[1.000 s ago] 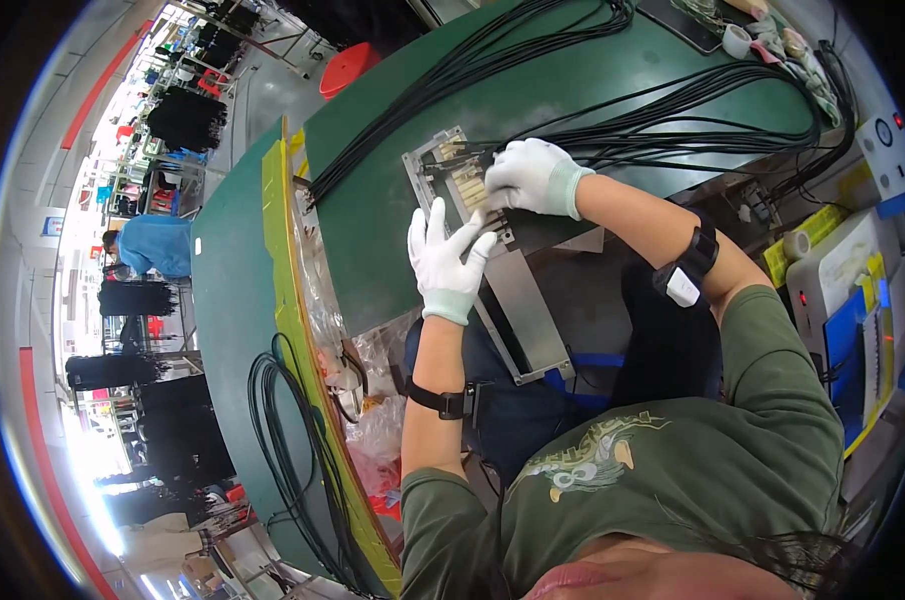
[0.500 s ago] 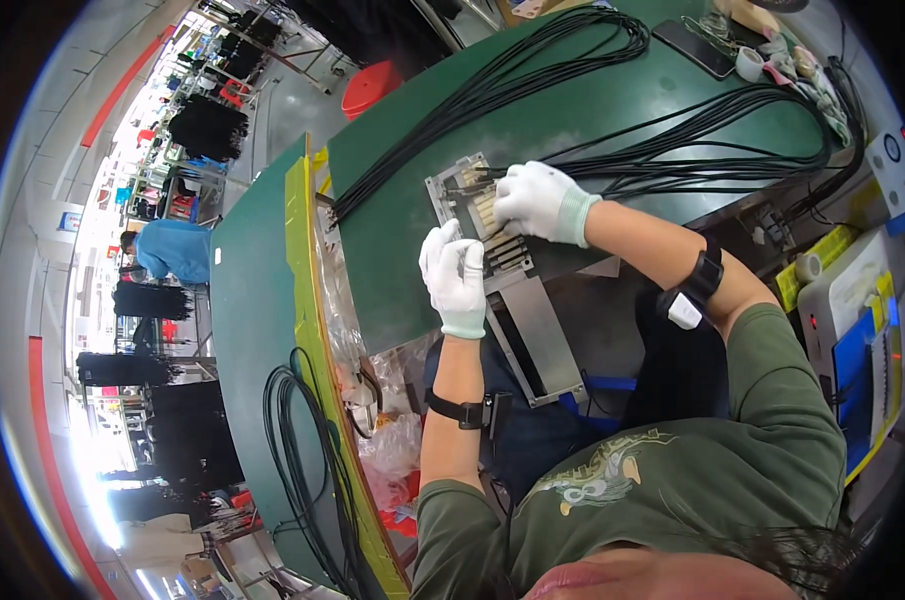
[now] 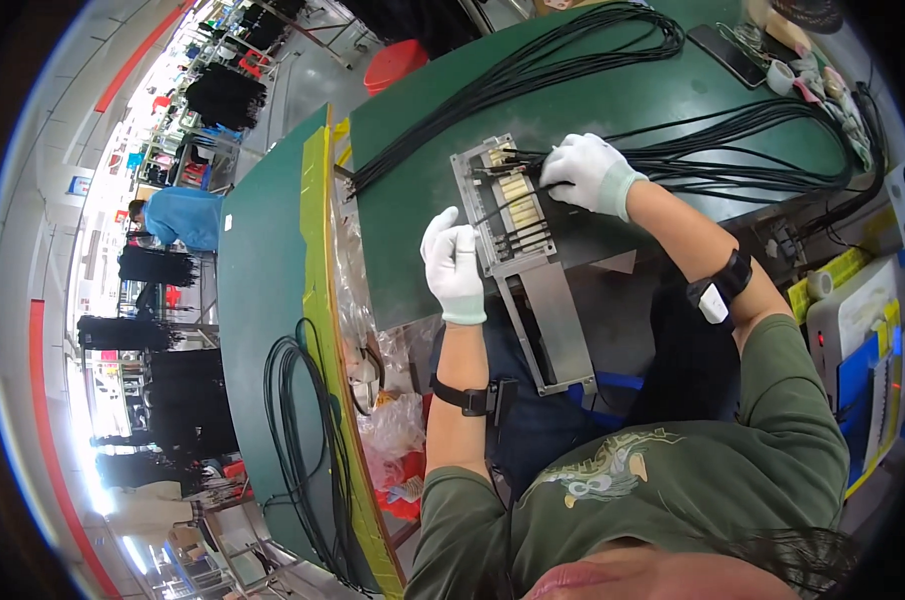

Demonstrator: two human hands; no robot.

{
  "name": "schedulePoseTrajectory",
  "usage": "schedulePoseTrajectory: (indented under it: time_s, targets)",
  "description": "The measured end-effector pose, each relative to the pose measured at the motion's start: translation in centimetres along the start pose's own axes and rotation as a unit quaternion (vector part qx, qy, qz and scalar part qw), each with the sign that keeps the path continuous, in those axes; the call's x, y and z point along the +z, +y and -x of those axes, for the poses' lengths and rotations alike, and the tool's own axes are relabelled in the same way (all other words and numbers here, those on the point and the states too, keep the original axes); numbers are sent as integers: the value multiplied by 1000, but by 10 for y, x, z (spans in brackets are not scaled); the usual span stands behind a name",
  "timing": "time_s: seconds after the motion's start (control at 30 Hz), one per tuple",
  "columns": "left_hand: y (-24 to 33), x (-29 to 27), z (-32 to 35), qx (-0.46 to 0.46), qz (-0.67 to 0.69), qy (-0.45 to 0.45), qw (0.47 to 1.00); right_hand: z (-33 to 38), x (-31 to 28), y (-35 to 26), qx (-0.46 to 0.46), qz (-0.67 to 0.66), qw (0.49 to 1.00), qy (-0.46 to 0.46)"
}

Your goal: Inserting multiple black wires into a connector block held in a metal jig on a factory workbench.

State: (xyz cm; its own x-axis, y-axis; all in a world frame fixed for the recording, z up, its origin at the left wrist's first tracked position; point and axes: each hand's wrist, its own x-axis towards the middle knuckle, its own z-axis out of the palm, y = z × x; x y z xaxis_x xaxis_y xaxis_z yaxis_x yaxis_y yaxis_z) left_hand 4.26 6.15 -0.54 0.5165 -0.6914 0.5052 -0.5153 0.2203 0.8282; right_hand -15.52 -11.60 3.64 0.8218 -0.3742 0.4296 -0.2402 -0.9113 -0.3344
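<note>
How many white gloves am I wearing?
2: the left glove is left of the metal fixture, and the right glove is near its upper right edge. Both are in view.

Gloved right hand (image 3: 587, 172), metal fixture (image 3: 522, 264), black cables (image 3: 433, 122)

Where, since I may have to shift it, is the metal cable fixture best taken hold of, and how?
Probably by the long edges of the lower section of the metal cable fixture, from the wearer's side: that straight, cable-free part juts past the green table. The upper section carries pale blocks and black cable ends, with the right hand close by.
</note>
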Motion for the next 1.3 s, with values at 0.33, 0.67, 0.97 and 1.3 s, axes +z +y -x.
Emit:
schedulePoseTrajectory:
  time_s: [0.33, 0.67, 0.97, 1.3]
  targets:
    - [0, -7, -5, 64, -146, -31, 987, -3, -1, -16, 84, -98, 986, -102]
    - [1, -6, -6, 23, -138, -39, 989, 1, 2, -16, -3, 59, 998, -37]
    - [6, -6, -5, -13, -143, -49, 988, 2, 0, -17, -15, 63, 997, -41]
    - [34, 16, -4, 151, -369, -205, 894, 1, 6, -9, 24, 106, 994, 10]
